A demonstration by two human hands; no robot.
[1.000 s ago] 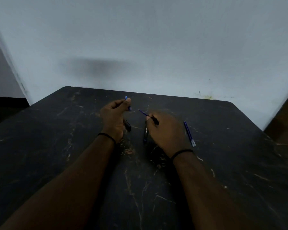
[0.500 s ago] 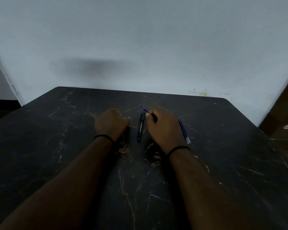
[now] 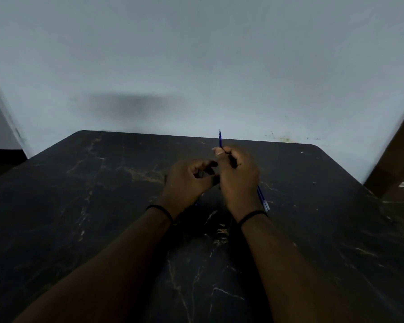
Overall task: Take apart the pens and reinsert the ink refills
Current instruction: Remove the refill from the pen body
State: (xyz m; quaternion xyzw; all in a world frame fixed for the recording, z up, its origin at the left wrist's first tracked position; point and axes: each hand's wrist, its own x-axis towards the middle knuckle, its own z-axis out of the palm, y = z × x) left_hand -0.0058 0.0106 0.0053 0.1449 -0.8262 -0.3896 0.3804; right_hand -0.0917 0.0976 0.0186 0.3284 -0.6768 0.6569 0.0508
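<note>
Both hands lifted off the table [image 3: 79,206] since half a sec ago and came together; the black pen body that lay flat btwn them is no longer there on the surface.

Head view: right hand [image 3: 238,178] has fingers curled round a blue ink refill [image 3: 220,139], thumb and forefinger pinching it, refill standing nearly upright w/ its tip pointing up past the table's far edge. Left hand [image 3: 189,180] sits just beside the right, touching or nearly so, fingers curled round a small dark piece [image 3: 216,179], prob. a pen part, too dark to say which. Two more blue refills [image 3: 262,199] lie on the table just right of the right wrist, side by side, pale ends toward the person, partly hidden by the hand. Thin dark stick [image 3: 165,179] shows at the left hand's outer edge on the table; can't tell what it is. Black bands on both wrists. Dark marbled table, pale wall [image 3: 196,66] behind.
</note>
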